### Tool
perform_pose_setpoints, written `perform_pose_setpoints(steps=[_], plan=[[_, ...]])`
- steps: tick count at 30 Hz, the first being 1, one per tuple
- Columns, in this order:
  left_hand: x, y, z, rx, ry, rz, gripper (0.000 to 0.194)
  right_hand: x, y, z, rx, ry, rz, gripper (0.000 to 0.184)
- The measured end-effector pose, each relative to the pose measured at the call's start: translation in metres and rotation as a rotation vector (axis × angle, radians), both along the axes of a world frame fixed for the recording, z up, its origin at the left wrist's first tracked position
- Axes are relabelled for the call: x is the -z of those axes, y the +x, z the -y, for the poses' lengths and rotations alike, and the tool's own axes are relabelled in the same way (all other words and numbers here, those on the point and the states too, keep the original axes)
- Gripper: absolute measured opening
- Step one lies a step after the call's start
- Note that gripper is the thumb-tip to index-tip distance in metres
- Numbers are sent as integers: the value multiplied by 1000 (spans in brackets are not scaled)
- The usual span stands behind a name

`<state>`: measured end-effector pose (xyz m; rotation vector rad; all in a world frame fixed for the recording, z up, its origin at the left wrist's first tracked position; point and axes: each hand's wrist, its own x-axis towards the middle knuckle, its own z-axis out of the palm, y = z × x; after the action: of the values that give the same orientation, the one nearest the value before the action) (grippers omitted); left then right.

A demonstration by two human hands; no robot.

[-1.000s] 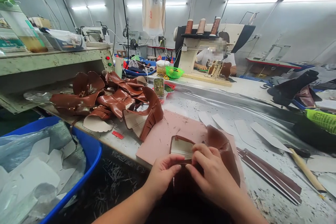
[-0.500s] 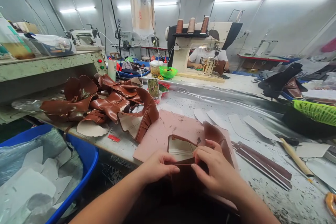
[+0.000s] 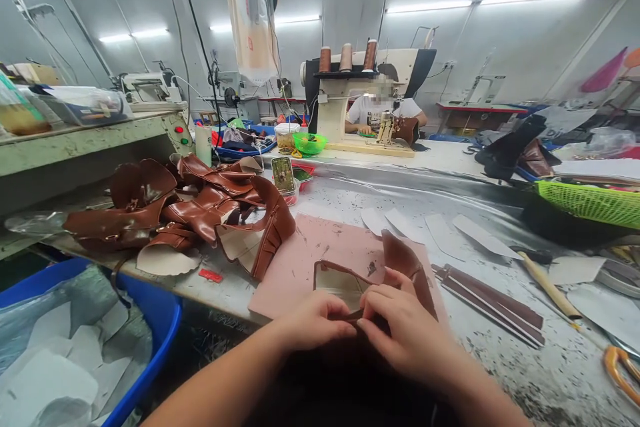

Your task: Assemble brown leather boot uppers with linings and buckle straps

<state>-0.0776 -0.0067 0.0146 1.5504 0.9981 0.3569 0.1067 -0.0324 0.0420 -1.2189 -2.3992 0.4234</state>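
Over the pink board (image 3: 280, 280) I hold a brown leather boot upper (image 3: 403, 260) whose pale lining faces up. My left hand (image 3: 317, 320) pinches its near edge between thumb and fingers. Close beside it, my right hand (image 3: 395, 317) is closed on the same edge, thumb nearly meeting the left fingertips. The near part of the leather drops into shadow below my hands. A pile of glossy brown boot uppers (image 3: 205, 203) lies to the left of the board.
A blue bin (image 3: 173, 320) of white scraps stands at the left. Brown strips (image 3: 490, 303), a wooden-handled tool (image 3: 550, 283) and orange-handled scissors (image 3: 620, 370) lie right. Behind are a phone (image 3: 283, 175), a green basket (image 3: 590, 203) and a sewing machine (image 3: 333, 113) with a person behind it.
My left hand has moved right along the leather edge, closing the gap to my right hand. The whole view has shifted slightly, with the background sliding left.
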Motion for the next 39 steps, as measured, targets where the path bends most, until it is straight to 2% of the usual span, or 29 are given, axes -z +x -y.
perform_pose_setpoints(steps=[3, 5, 11, 14, 16, 18, 19, 20, 21, 22, 23, 24, 26, 27, 30, 32, 36, 39], plan=[[6, 3, 1, -56, -87, 85, 26, -2, 11, -3, 32, -24, 24, 16], [8, 2, 2, -49, -155, 141, 32, -2, 17, -5, 28, -27, 30, 16], [1, 2, -3, 145, -275, 242, 29, -1, 16, -6, -1, -22, -3, 15], [-2, 10, -8, 198, -237, 251, 26, -1, 10, -3, -10, 0, -14, 15], [0, 15, -12, 180, -164, 184, 20, 1, 10, -1, -18, 30, -21, 16], [1, 19, -13, 124, -116, 103, 20, 5, 15, 1, 65, 146, -88, 11], [2, 20, -13, 85, -109, 76, 20, 8, 20, 0, 169, 228, -158, 8], [2, 20, -13, 47, -114, 65, 19, 12, 26, 0, 308, 284, -241, 14], [2, 21, -12, 19, -131, 68, 18, 16, 33, -1, 451, 277, -324, 25], [2, 21, -10, 3, -157, 82, 17, 19, 40, -2, 572, 192, -392, 33], [1, 21, -9, 1, -190, 109, 16, 22, 46, -3, 640, 44, -441, 37], [-1, 22, -9, 14, -227, 152, 18, 25, 50, -4, 639, -136, -478, 37], [-3, 23, -8, 63, -301, 256, 27, 27, 54, -4, 496, -433, -564, 33], [-4, 25, -8, 80, -325, 295, 31, 28, 53, -3, 417, -502, -628, 32], [-3, 31, -11, 82, -358, 291, 31, 30, 46, -1, 307, -543, -807, 34], [0, 37, -12, 52, -365, 250, 28, 31, 43, 1, 308, -533, -838, 34], [9, 47, -14, -52, -341, 281, 40, 34, 43, 1, 345, -458, -822, 31], [13, 53, -15, -59, -365, 331, 44, 33, 43, 1, 336, -434, -863, 33]])
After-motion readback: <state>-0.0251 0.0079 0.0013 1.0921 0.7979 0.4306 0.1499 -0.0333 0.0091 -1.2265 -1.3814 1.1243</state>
